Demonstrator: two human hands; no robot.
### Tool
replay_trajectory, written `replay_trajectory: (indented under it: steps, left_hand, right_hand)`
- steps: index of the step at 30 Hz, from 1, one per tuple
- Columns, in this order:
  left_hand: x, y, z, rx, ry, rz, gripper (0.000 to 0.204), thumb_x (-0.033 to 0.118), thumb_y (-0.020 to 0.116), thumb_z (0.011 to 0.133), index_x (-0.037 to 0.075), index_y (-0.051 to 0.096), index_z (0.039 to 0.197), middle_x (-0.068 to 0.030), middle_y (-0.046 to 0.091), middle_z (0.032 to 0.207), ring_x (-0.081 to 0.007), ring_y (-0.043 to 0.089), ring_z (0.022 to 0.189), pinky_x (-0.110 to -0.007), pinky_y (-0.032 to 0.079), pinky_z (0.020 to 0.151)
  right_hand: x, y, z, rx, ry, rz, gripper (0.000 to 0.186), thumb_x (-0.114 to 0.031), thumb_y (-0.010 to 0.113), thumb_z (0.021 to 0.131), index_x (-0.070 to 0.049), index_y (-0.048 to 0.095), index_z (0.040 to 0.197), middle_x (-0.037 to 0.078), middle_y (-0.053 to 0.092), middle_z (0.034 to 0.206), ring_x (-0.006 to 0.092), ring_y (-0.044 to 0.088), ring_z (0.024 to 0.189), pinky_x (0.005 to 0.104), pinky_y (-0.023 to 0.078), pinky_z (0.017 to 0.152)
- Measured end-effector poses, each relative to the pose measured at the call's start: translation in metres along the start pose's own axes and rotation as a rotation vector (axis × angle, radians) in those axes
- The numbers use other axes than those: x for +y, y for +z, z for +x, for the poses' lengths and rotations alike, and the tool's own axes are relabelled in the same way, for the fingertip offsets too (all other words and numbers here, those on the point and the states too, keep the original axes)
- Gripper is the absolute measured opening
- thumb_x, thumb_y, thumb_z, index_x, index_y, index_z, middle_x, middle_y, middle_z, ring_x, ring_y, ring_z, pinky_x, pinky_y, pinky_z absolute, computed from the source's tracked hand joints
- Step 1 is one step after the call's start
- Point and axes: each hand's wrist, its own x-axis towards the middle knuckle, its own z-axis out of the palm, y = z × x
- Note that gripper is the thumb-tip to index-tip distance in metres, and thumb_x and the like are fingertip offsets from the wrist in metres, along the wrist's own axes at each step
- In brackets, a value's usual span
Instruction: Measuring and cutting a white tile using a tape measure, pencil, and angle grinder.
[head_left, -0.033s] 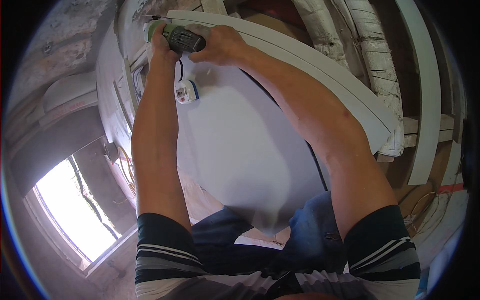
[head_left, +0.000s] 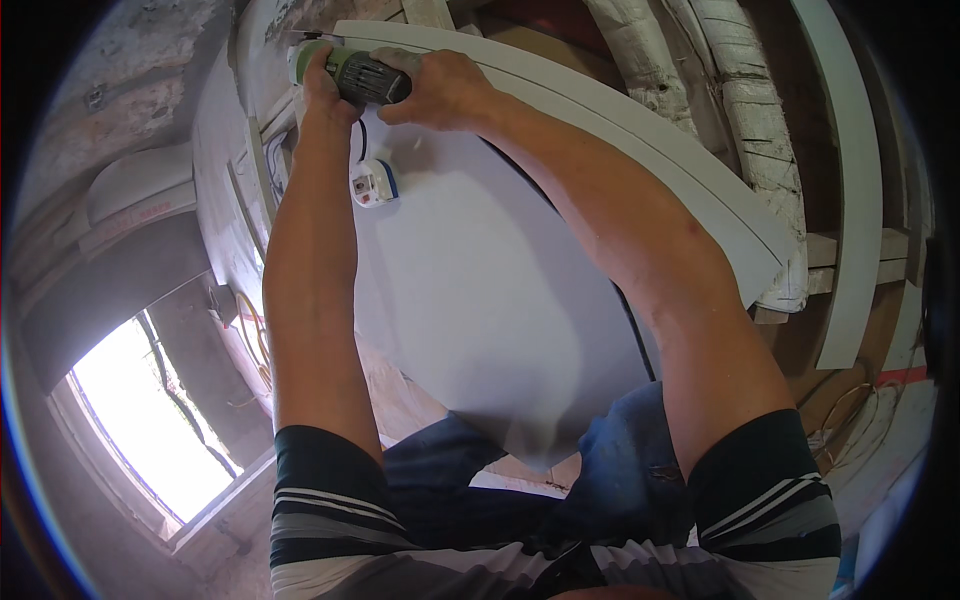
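Observation:
A green-and-black angle grinder (head_left: pixel 362 78) is held at the far left end of a white board (head_left: pixel 480 290). My left hand (head_left: pixel 325 90) is closed round its green front part. The dark rear of its body is gripped by my right hand (head_left: pixel 440 88). A thin edge like a disc shows at the grinder's head, over the end of a long white strip (head_left: pixel 600 95) with a dark line along it. Close below my left hand, a small white-and-blue case like a tape measure (head_left: pixel 374 184) lies on the board. A short black cord (head_left: pixel 362 140) hangs between them.
A black cord or seam (head_left: pixel 632 335) runs along the board beneath my right forearm. Silvery wrapped bundles (head_left: pixel 755 130) and a white plank (head_left: pixel 850 200) lie to the right, beside timber pieces (head_left: pixel 865 247). A bright opening (head_left: pixel 150 420) is at lower left.

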Motion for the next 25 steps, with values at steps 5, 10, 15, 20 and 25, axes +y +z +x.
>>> replay_trajectory:
  steps: [5, 10, 15, 20, 25]
  left_hand:
    - [-0.001, 0.003, -0.001, -0.001, 0.008, 0.019, 0.031, 0.031, 0.054, 0.085, 0.006, 0.055, 0.104, -0.011, 0.064, 0.092, -0.0284, 0.064, 0.082, -0.045, 0.052, 0.079]
    - [0.0, 0.004, -0.004, 0.002, -0.025, -0.02, 0.027, 0.027, 0.059, 0.084, 0.007, 0.054, 0.102, -0.0099, 0.062, 0.09, -0.0286, 0.064, 0.078, -0.047, 0.053, 0.076]
    - [-0.003, 0.01, -0.01, 0.045, -0.003, 0.001, 0.027, 0.027, 0.059, 0.084, 0.009, 0.054, 0.103, -0.0094, 0.062, 0.091, -0.0281, 0.064, 0.079, -0.047, 0.053, 0.076]
    - [-0.004, 0.015, -0.017, 0.023, -0.003, 0.019, 0.027, 0.028, 0.059, 0.084, 0.009, 0.054, 0.103, -0.009, 0.062, 0.09, -0.028, 0.064, 0.078, -0.047, 0.053, 0.075]
    - [-0.005, 0.015, -0.016, 0.026, -0.001, 0.013, 0.028, 0.029, 0.059, 0.083, 0.009, 0.054, 0.103, -0.0088, 0.063, 0.09, -0.0284, 0.064, 0.077, -0.048, 0.053, 0.075]
  right_hand:
    - [0.002, 0.0, -0.002, 0.022, -0.004, 0.006, 0.075, -0.042, 0.066, 0.063, -0.019, 0.048, 0.132, 0.015, 0.067, 0.088, 0.0289, 0.064, 0.083, 0.037, 0.051, 0.078]
    - [0.006, 0.0, -0.008, 0.075, -0.066, 0.1, 0.072, -0.04, 0.067, 0.062, -0.017, 0.051, 0.128, 0.015, 0.067, 0.087, 0.0286, 0.064, 0.083, 0.0365, 0.051, 0.076]
    - [0.009, 0.002, -0.004, 0.046, -0.029, 0.065, 0.055, -0.049, 0.066, 0.062, -0.004, 0.068, 0.093, 0.017, 0.067, 0.086, 0.0293, 0.064, 0.084, 0.036, 0.051, 0.079]
    - [0.008, 0.0, -0.006, 0.026, -0.014, 0.072, 0.056, -0.049, 0.067, 0.061, -0.007, 0.067, 0.099, 0.016, 0.067, 0.086, 0.0298, 0.064, 0.084, 0.0363, 0.051, 0.079]
    - [0.006, -0.004, -0.011, 0.055, -0.031, 0.05, 0.074, -0.04, 0.068, 0.062, -0.017, 0.051, 0.13, 0.016, 0.066, 0.085, 0.0283, 0.064, 0.08, 0.0363, 0.051, 0.076]
